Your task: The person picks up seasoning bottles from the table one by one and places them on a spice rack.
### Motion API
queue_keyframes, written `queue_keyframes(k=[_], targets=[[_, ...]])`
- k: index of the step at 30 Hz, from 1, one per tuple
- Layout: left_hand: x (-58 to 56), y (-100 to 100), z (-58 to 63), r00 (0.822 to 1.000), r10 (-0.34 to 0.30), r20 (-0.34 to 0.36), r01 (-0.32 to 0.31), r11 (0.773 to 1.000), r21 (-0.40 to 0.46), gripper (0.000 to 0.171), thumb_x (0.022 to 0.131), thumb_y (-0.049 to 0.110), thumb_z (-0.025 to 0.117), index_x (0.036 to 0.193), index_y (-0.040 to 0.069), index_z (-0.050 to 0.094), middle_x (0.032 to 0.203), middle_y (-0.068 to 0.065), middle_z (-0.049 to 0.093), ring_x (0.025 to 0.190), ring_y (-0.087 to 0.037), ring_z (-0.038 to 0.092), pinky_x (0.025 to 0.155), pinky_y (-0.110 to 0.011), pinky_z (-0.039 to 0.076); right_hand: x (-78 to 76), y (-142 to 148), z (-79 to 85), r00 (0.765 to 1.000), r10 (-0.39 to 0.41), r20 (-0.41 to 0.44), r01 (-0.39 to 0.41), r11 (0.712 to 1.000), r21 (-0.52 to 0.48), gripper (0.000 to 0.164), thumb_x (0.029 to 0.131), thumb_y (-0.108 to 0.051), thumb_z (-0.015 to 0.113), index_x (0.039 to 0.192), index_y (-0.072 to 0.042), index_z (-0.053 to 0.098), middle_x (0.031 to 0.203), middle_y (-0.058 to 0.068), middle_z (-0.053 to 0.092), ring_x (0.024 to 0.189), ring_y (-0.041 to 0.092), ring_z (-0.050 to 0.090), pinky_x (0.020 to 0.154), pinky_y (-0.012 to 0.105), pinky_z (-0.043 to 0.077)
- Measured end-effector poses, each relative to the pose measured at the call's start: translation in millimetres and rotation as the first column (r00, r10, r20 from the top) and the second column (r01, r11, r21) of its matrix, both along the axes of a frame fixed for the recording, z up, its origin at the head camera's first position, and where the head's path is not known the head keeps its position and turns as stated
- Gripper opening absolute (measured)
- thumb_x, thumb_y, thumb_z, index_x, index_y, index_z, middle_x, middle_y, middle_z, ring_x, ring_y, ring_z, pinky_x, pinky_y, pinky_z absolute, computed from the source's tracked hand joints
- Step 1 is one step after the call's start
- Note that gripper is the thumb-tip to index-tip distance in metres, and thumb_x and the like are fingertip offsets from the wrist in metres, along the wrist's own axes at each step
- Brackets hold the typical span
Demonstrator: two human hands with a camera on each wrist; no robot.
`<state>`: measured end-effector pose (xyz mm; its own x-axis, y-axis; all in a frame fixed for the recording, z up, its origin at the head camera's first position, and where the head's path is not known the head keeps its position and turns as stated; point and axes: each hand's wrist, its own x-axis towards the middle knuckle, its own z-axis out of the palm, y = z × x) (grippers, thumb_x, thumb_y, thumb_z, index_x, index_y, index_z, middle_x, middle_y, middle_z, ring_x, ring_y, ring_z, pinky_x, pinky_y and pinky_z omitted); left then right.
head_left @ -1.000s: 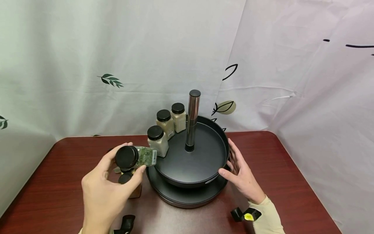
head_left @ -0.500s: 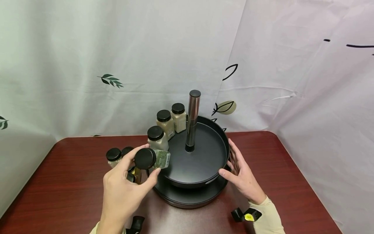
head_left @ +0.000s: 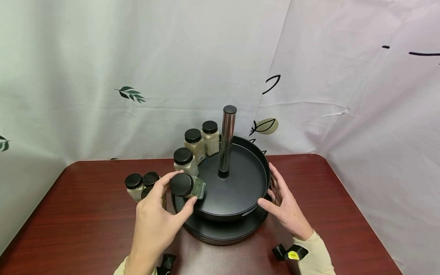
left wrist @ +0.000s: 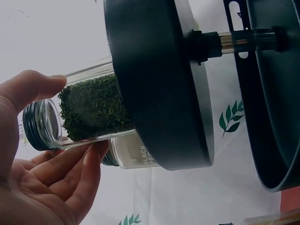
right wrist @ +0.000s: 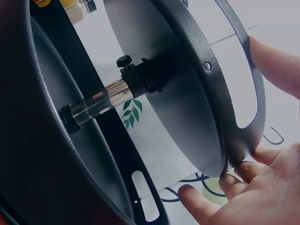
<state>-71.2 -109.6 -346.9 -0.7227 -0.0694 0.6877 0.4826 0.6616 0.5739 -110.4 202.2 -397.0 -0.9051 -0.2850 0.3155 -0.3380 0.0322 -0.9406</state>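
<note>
My left hand (head_left: 156, 221) pinches a glass jar of green dried herbs (left wrist: 96, 108) by its sides, thumb across from the fingers, its black lid (head_left: 181, 185) toward me. The jar overlaps the left front rim of the upper tray of a black two-tier turntable rack (head_left: 227, 198). On that tray's left side stand three pale spice jars (head_left: 194, 147) in a curved row, one just behind the held jar. At the right rim, my right hand (head_left: 285, 210) holds the upper tray, thumb on the slotted wall (right wrist: 258, 98) and fingers at its underside.
Several black-lidded spice jars (head_left: 134, 183) stand on the red-brown table (head_left: 86, 221) left of the rack, partly hidden by my left hand. A shiny metal post (head_left: 227, 141) rises from the upper tray. Below it is the wider lower tray (head_left: 220, 233). A white leaf-print curtain (head_left: 154, 76) hangs behind.
My left hand has carried the herb jar rightward from over the table jars to the upper tray's left rim, uncovering some of those jars. The right hand has stayed at the rim.
</note>
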Motion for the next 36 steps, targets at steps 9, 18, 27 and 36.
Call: queue_keyframes(k=[9, 18, 27, 36], targets=[[-2.3, 4.0, -5.4, 0.999, 0.038, -0.011, -0.038, 0.998, -0.057, 0.071, 0.067, 0.02, 0.095, 0.13, 0.011, 0.064, 0.097, -0.002, 0.069, 0.085, -0.014, 0.065, 0.07, -0.028, 0.048, -0.1, -0.2, 0.1, 1.0, -0.002, -0.002, 0.002, 1.0, 0.002, 0.088, 0.094, 0.007, 0.06, 0.163, -0.017, 0.011, 0.168, 0.008, 0.014, 0.153, 0.028, 0.013, 0.111, 0.019, 0.034], [-6.2, 6.9, -9.0, 1.0, 0.027, -0.01, -0.027, 0.998, -0.051, 0.071, 0.068, 0.023, 0.095, 0.131, 0.011, 0.064, 0.105, -0.004, 0.071, 0.088, -0.015, 0.065, 0.072, -0.032, 0.05, -0.4, -0.2, 0.4, 1.0, 0.003, -0.008, -0.003, 1.0, -0.001, 0.088, 0.094, 0.008, 0.06, 0.162, -0.022, 0.013, 0.168, 0.008, 0.014, 0.153, 0.028, 0.012, 0.111, 0.019, 0.034], [-8.4, 8.9, -10.8, 0.999, 0.026, 0.02, -0.025, 0.999, -0.046, 0.072, 0.069, 0.022, 0.095, 0.133, 0.012, 0.063, 0.112, -0.005, 0.07, 0.092, -0.017, 0.067, 0.074, -0.039, 0.054, -1.0, 0.5, -0.3, 1.0, -0.004, -0.004, 0.004, 1.0, -0.002, 0.088, 0.094, 0.008, 0.06, 0.162, -0.023, 0.013, 0.168, 0.007, 0.013, 0.153, 0.028, 0.012, 0.112, 0.02, 0.033], [-8.2, 10.0, -12.1, 0.999, 0.037, 0.025, -0.036, 0.998, -0.044, 0.07, 0.071, 0.024, 0.094, 0.134, 0.014, 0.063, 0.115, -0.004, 0.07, 0.096, -0.018, 0.067, 0.077, -0.04, 0.054, -0.4, 0.0, -0.2, 1.0, -0.001, -0.01, 0.001, 1.0, -0.009, 0.087, 0.094, 0.008, 0.06, 0.162, -0.022, 0.014, 0.168, 0.008, 0.013, 0.153, 0.03, 0.012, 0.112, 0.02, 0.033]])
